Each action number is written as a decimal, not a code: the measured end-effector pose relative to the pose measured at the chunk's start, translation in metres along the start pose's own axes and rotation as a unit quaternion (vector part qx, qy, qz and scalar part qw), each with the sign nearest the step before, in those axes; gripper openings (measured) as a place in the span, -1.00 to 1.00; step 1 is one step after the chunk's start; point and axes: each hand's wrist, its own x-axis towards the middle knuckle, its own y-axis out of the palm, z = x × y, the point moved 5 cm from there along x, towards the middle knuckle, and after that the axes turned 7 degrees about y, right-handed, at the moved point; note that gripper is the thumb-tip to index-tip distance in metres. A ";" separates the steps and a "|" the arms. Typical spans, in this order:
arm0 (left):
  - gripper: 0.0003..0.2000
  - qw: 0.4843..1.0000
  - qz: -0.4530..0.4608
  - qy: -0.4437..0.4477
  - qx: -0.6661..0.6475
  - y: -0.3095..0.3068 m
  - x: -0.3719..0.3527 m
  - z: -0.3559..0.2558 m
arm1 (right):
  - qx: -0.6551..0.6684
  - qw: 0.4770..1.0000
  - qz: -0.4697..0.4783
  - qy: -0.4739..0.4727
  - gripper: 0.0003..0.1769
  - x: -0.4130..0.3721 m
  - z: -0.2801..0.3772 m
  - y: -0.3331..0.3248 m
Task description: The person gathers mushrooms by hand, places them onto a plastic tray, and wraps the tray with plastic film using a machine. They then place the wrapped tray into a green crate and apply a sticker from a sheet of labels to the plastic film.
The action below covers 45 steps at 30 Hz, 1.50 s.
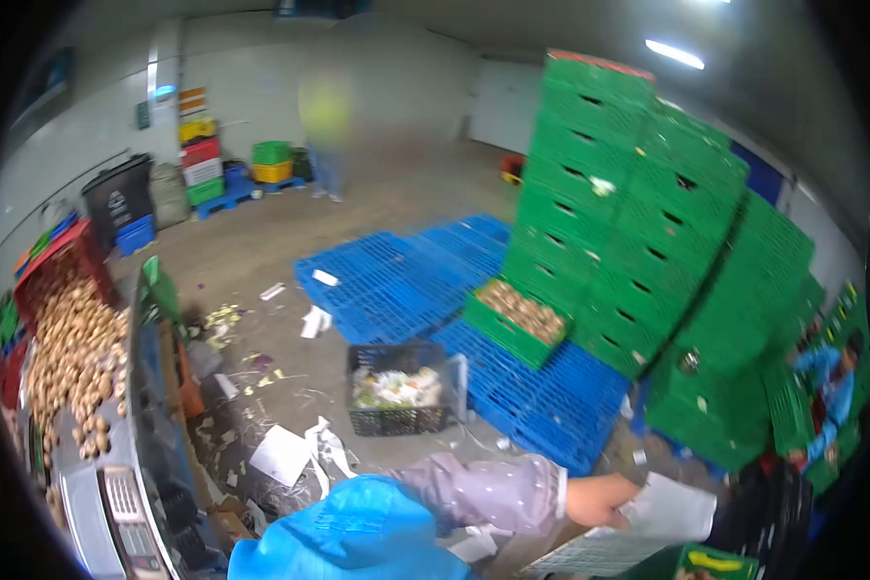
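My right hand reaches out at the lower right, its fingers closed on the edge of a white sheet. The sleeve on that arm is pale purple with dots. Below the sheet, the corner of a green crate with a yellow mark shows at the bottom edge. Blue clothing fills the bottom centre. My left hand does not show.
Tall green crates stand on blue pallets. A black crate holds scraps. Round brown produce covers the left table beside a scale. Paper litters the floor. A person is at right, another, blurred, behind.
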 end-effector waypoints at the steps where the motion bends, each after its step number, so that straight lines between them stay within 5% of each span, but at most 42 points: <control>1: -0.67 1.000 -0.011 -0.005 0.024 -0.008 -0.002 -0.012 | 0.017 1.000 0.004 -0.021 -0.35 0.019 0.008 0.010; 3: -0.67 0.999 -0.001 -0.037 0.000 -0.011 -0.002 -0.022 | 0.002 0.978 0.026 -0.208 -0.28 0.050 0.041 0.032; 5: -0.52 1.000 0.014 -0.002 0.024 -0.020 -0.011 -0.032 | 0.111 0.974 0.124 -0.156 -0.31 0.071 0.035 0.070; 8: -0.20 0.977 -0.038 -0.206 -0.026 -0.042 -0.032 -0.057 | 0.143 0.949 0.265 -0.093 -0.42 0.068 0.017 0.116; 10: -0.34 0.982 -0.095 -0.164 -0.001 -0.047 -0.041 -0.066 | 0.235 0.872 0.411 0.125 -0.53 0.051 0.009 0.144; 11: -0.42 0.987 -0.119 -0.097 0.046 -0.045 -0.046 -0.053 | 0.236 0.871 0.412 0.126 -0.53 0.048 0.012 0.146; 13: -0.56 0.971 -0.175 0.029 0.158 -0.042 -0.055 -0.039 | 0.332 0.849 0.400 0.096 -0.60 0.043 0.029 0.145; 14: -0.63 0.975 -0.169 -0.011 0.146 -0.039 -0.060 -0.026 | 0.429 0.816 0.382 0.058 -0.63 0.043 0.042 0.144; 16: -0.70 0.978 -0.157 -0.050 0.128 -0.037 -0.057 -0.034 | 0.409 0.828 0.376 0.070 -0.62 0.037 0.053 0.141; 18: -0.83 0.977 -0.090 -0.185 0.056 -0.024 -0.052 -0.031 | 0.390 0.836 0.373 0.100 -0.63 0.028 0.047 0.142; 19: -0.84 0.981 -0.110 -0.121 0.104 -0.024 -0.050 -0.029 | 0.387 0.840 0.362 0.115 -0.63 0.031 0.032 0.148; 21: -0.85 0.971 -0.129 -0.061 0.192 -0.016 -0.049 -0.022 | 0.113 0.952 0.262 -0.108 -0.66 0.023 -0.004 0.145; 24: -0.84 0.935 -0.189 -0.061 0.294 -0.006 -0.046 -0.012 | 0.182 0.975 0.121 0.037 -0.86 0.029 0.015 0.115; 29: -0.81 0.942 -0.140 -0.098 0.288 0.022 -0.029 -0.001 | 0.107 0.984 0.129 0.064 -0.91 0.006 -0.006 0.092; 33: -0.87 0.987 -0.146 -0.042 0.052 0.045 -0.026 0.016 | 0.117 0.981 0.111 0.105 -0.87 -0.009 -0.025 0.085; 35: -0.83 0.948 -0.021 -0.291 -0.128 0.075 -0.047 0.035 | 0.137 0.969 0.162 0.129 -0.88 -0.021 -0.040 0.086; 39: -0.84 0.949 -0.007 -0.289 -0.127 0.090 -0.041 0.032 | 0.225 0.963 0.037 0.147 -0.88 -0.010 -0.025 0.073; 41: -0.83 0.953 0.014 -0.279 -0.116 0.095 -0.035 0.029 | 0.158 0.986 -0.005 0.060 -0.72 -0.011 -0.022 0.069; 45: -0.88 0.964 0.044 -0.240 -0.103 0.091 -0.026 0.025 | 0.175 0.970 -0.039 0.167 -0.75 -0.012 -0.017 0.060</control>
